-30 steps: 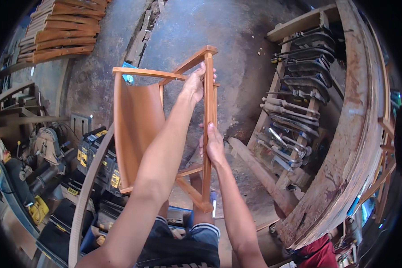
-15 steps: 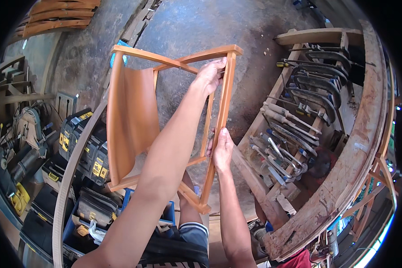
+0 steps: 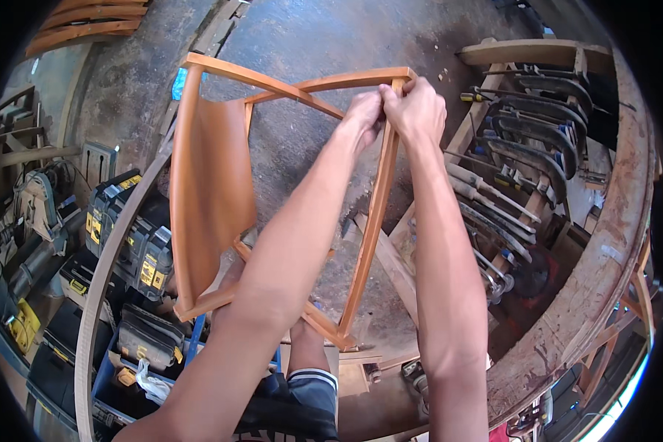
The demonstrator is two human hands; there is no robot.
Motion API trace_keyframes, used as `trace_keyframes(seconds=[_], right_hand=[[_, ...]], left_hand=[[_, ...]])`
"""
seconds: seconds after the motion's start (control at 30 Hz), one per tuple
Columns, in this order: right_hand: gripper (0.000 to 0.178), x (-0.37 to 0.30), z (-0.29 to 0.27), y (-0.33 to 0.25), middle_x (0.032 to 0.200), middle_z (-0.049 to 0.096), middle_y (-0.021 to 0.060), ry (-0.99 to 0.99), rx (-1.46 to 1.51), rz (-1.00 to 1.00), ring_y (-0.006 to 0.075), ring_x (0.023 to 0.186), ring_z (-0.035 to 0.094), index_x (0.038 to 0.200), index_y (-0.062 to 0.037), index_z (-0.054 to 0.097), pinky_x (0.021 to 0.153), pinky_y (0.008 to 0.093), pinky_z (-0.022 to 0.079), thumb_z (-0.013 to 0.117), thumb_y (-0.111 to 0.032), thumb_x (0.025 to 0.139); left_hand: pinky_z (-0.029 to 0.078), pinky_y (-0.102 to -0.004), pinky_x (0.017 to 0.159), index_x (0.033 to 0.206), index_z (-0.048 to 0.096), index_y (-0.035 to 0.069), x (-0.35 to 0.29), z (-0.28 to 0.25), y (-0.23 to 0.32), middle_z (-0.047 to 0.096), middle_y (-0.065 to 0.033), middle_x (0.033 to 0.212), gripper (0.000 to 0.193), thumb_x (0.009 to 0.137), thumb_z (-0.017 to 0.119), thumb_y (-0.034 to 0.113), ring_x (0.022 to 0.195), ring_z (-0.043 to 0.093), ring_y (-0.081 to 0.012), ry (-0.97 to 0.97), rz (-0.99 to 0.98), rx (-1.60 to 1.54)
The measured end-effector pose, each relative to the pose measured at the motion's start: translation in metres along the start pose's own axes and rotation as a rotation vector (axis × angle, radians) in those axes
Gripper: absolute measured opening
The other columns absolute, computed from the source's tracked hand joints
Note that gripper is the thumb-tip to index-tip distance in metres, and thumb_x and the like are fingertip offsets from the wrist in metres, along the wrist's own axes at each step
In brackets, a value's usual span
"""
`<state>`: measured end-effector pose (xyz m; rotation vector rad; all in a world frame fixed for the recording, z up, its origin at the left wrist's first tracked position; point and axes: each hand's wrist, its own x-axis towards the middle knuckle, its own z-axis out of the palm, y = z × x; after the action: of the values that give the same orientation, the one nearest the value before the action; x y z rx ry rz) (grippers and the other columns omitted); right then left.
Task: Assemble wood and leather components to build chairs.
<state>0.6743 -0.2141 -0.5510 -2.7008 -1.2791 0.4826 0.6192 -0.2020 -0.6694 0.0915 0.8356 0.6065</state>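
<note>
A wooden folding stool or chair frame [image 3: 372, 254] with crossed legs is held up in front of me. A curved brown sling panel [image 3: 215, 191], which looks like leather, spans its left side. My left hand [image 3: 366, 118] is closed around the upper part of the right-hand rail, just below its far corner. At that corner, my right hand [image 3: 418, 107] grips the joint between the rail and the crossed leg [image 3: 346, 77], thumb beside the left hand. Both hands nearly touch. Fingers on the rail's far side are partly hidden.
On the right, a wooden rack [image 3: 486, 51] carries several black clamps [image 3: 538, 132] and chisel-like tools [image 3: 486, 191], beside a curved, worn bench edge [image 3: 589, 295]. Black and yellow toolboxes [image 3: 151, 258] stand at left behind a long curved wooden strip [image 3: 114, 272]. Slatted wooden pieces [image 3: 88, 29] lie far left.
My right hand has moved from the middle of the rail up to its far corner. The left hand stays near the top of the rail, and the frame has shifted and tilted slightly.
</note>
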Motion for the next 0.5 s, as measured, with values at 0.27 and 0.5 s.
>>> trace_keyframes(seconds=[0.27, 0.5], right_hand=[[0.028, 0.011, 0.001, 0.003, 0.101, 0.068, 0.0276, -0.119, -0.028, 0.088, 0.0389, 0.099, 0.067, 0.099, 0.0023, 0.071, 0.086, 0.0430, 0.054, 0.066, -0.017, 0.080], [0.035, 0.037, 0.025, 0.065, 0.103, 0.064, 0.0330, -0.337, 0.120, 0.001, 0.0415, 0.104, 0.063, 0.097, 0.0068, 0.068, 0.089, 0.0443, 0.050, 0.050, -0.022, 0.090]], left_hand=[[0.039, -0.0280, 0.043, 0.068, 0.064, 0.004, 0.018, -0.004, -0.006, 0.056, -0.0007, 0.060, 0.025, 0.085, 0.073, 0.020, 0.048, 0.050, -0.0095, 0.223, 0.069, 0.630], [0.045, -0.0328, 0.043, 0.084, 0.060, -0.004, -0.002, 0.018, -0.019, 0.059, -0.0159, 0.077, 0.016, 0.083, 0.044, -0.001, 0.060, 0.060, -0.0215, 0.215, -0.109, 0.177]])
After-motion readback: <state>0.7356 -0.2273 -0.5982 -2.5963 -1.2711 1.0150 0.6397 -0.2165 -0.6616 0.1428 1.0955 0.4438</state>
